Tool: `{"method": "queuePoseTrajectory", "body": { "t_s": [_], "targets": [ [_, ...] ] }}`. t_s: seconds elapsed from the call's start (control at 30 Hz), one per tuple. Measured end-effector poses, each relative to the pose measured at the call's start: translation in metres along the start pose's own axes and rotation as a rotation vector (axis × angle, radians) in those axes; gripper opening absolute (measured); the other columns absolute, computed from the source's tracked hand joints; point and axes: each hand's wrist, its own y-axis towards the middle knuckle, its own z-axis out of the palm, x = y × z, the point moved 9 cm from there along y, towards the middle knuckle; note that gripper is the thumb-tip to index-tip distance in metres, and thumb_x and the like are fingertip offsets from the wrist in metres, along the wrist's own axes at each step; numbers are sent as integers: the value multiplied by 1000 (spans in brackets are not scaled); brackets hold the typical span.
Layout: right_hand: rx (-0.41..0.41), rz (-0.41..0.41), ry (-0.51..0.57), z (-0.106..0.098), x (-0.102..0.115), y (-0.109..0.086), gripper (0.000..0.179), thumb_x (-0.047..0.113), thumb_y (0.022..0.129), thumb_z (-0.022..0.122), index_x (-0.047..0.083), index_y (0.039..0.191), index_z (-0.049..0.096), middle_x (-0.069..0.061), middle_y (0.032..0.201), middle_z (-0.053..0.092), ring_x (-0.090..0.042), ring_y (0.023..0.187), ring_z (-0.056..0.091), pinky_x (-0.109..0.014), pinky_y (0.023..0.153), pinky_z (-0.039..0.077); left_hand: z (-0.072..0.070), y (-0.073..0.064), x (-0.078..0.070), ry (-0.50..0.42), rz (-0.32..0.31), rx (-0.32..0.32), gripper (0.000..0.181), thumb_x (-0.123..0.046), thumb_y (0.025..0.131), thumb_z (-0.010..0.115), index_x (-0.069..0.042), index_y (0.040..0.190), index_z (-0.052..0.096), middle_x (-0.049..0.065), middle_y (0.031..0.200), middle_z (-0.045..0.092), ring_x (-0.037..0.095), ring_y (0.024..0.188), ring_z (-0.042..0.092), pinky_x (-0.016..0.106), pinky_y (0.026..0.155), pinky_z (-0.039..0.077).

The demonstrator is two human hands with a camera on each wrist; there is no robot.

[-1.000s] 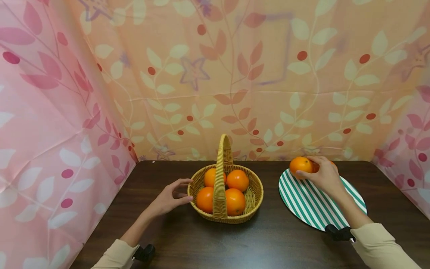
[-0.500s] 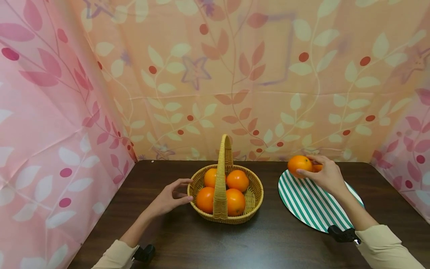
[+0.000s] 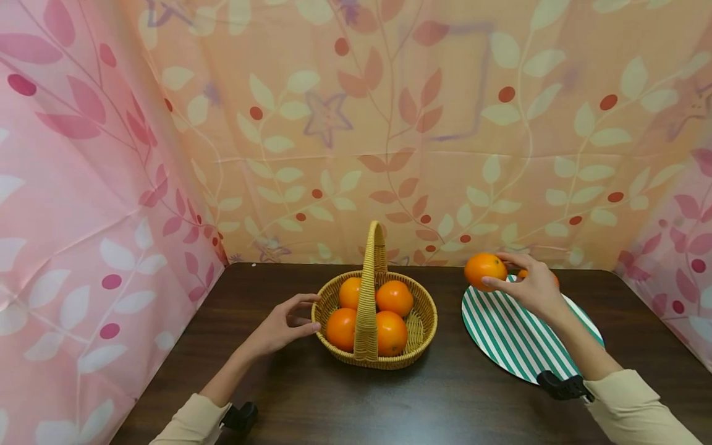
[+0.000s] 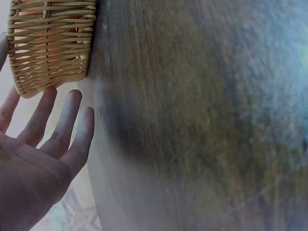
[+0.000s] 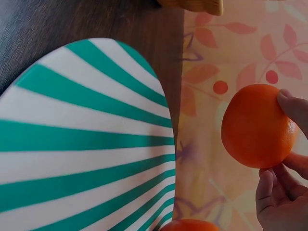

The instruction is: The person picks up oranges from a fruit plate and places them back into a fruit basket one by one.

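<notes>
My right hand (image 3: 533,285) pinches an orange (image 3: 485,272) between thumb and fingers, held above the far left part of a green-and-white striped oval placemat (image 3: 514,334). In the right wrist view that orange (image 5: 257,126) hangs clear of the mat. Another orange (image 3: 550,278) sits behind my right hand, partly hidden by it. Several oranges (image 3: 395,299) lie in a wicker basket (image 3: 425,347) with a tall arched handle. At the basket's left rim, my left hand (image 3: 280,327) rests its fingertips and thumb; in the left wrist view its fingers (image 4: 65,120) are spread and fairly straight.
Basket and placemat stand on a dark wooden table (image 3: 345,405), the mat to the right. A patterned curtain (image 3: 356,154) hangs right behind the far edge, with pink cloth (image 3: 83,247) along the left side. The basket's handle (image 3: 367,296) arches over its middle.
The orange in my right hand has risen a little and shifted left, away from the other orange, which shows more behind the hand. My left hand has stayed at the basket rim.
</notes>
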Motion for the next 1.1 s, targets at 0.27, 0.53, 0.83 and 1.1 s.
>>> {"method": "queuePoseTrajectory", "body": {
  "t_s": [0.27,0.53,0.83,1.1],
  "targets": [
    [31,20,90,16,12,4,58,29,87,84,2,135,64,-17,123,63,-37,102,64,-21,73,52,0,0,0,4,3,-1,57,-14,97,73,-4,147,48,28,140,50,38,107,67,39,89,56],
    [96,-3,204,37,30,8,56,26,88,83,4,136,64,-14,127,63,-30,97,64,-24,73,56,0,0,-1,10,6,-2,56,-14,97,72,-4,147,48,27,140,50,38,107,67,38,89,56],
    [188,12,308,60,45,9,55,26,88,83,8,137,64,-11,132,62,-31,98,66,-29,72,58,0,1,-2,1,17,-2,56,-13,97,72,-2,146,48,29,140,49,39,107,67,37,89,56],
    [254,19,407,76,51,2,53,20,88,84,8,135,65,-10,124,62,-28,65,59,-28,60,52,0,0,0,5,11,-5,56,-14,97,72,-3,146,48,28,141,49,40,107,67,37,88,56]
  ]
}}
